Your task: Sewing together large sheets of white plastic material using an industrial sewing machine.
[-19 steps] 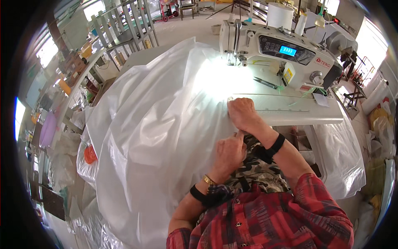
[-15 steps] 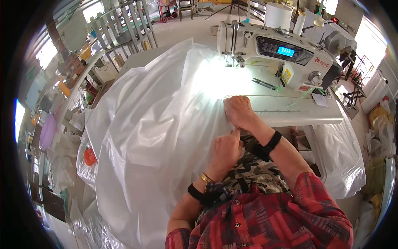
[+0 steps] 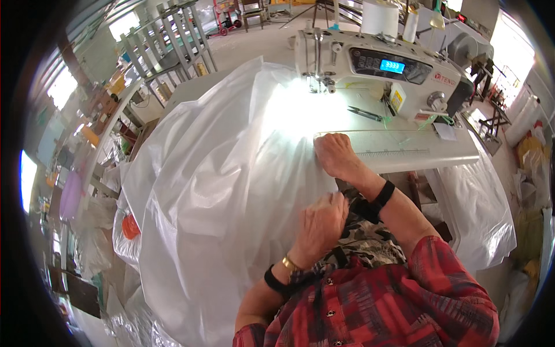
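Observation:
A large white, translucent plastic sheet [image 3: 214,191] drapes in folds over the left side of the sewing table and down in front of me. Its right edge runs from beneath the sewing machine's needle area toward my lap. My right hand [image 3: 338,155] is closed on that edge, resting at the table's front just below the bright lamp glare. Nearer my body, my left hand [image 3: 321,224] is closed with fingers curled at the lower part of the edge; its fingertips are partly hidden. The white sewing machine [image 3: 370,61] stands beyond both hands, its display lit blue.
Black thread snips [image 3: 365,113] lie on the machine bed, right of the needle. A white thread cone [image 3: 379,19] stands behind the machine. More plastic sheeting [image 3: 477,214] hangs at the table's right. A grey metal rack [image 3: 167,52] stands at the far left.
My left hand has moved down and slightly right, away from my right hand. The right hand keeps its place on the sheet's edge. The view has shifted a little.

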`<state>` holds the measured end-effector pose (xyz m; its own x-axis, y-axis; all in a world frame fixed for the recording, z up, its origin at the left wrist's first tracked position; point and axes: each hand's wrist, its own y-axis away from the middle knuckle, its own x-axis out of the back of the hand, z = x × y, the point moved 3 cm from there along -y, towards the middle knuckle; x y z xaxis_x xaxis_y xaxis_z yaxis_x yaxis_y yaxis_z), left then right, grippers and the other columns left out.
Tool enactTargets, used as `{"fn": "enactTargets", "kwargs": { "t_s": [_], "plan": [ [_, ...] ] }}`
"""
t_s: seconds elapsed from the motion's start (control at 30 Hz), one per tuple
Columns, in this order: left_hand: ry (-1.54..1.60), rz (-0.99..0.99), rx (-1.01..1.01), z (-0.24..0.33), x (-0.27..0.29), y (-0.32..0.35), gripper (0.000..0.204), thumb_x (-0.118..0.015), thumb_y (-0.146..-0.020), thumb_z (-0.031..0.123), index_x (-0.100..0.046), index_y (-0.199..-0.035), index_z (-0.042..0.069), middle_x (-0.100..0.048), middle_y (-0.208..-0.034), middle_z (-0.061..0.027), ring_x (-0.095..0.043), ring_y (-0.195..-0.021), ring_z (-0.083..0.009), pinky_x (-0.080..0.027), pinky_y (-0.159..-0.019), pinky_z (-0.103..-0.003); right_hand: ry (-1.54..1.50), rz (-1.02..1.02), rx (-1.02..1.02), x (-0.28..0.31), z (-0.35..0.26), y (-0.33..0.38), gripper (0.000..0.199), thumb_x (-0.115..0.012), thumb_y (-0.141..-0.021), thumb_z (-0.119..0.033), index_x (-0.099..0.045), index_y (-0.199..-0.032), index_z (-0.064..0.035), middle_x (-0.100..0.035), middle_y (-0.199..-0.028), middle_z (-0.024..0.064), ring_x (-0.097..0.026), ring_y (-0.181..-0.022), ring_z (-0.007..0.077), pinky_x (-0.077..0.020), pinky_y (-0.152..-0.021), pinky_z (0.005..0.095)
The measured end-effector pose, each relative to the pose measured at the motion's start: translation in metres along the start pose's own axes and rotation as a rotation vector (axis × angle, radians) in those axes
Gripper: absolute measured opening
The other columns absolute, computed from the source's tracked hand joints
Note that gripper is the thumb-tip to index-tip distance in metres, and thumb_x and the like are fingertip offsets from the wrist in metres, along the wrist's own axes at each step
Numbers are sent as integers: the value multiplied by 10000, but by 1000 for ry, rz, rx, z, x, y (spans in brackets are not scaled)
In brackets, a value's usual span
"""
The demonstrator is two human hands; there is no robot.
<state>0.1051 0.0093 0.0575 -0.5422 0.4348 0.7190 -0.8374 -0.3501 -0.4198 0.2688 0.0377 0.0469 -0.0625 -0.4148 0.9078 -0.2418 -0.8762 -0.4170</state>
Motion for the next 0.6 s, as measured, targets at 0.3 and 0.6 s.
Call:
{"fn": "enactTargets", "kwargs": {
  "t_s": [0.3, 0.6],
  "plan": [
    [-130, 278, 30, -30, 62, 79, 327, -508, -975, 193, -571, -1223, -10, -586, -1237, -220, -550, -1173, -347, -421, -996, -425, -7, 59, -13, -3, 5, 3, 75, -583, -733, -102, -623, -716, -41, -644, -714, 140, -662, -705, 313, -514, -621, 415],
    [-930, 636, 725, -260, 280, 226, 427, -449, -985, 205, -460, -1318, -62, -415, -1407, -257, -388, -1311, -403, -353, -1063, -442, -42, -31, -97, 9, 3, 4, 98, -588, -688, -16, -660, -752, -26, -662, -768, 188, -673, -770, 336, -526, -681, 421]
  ]
}}
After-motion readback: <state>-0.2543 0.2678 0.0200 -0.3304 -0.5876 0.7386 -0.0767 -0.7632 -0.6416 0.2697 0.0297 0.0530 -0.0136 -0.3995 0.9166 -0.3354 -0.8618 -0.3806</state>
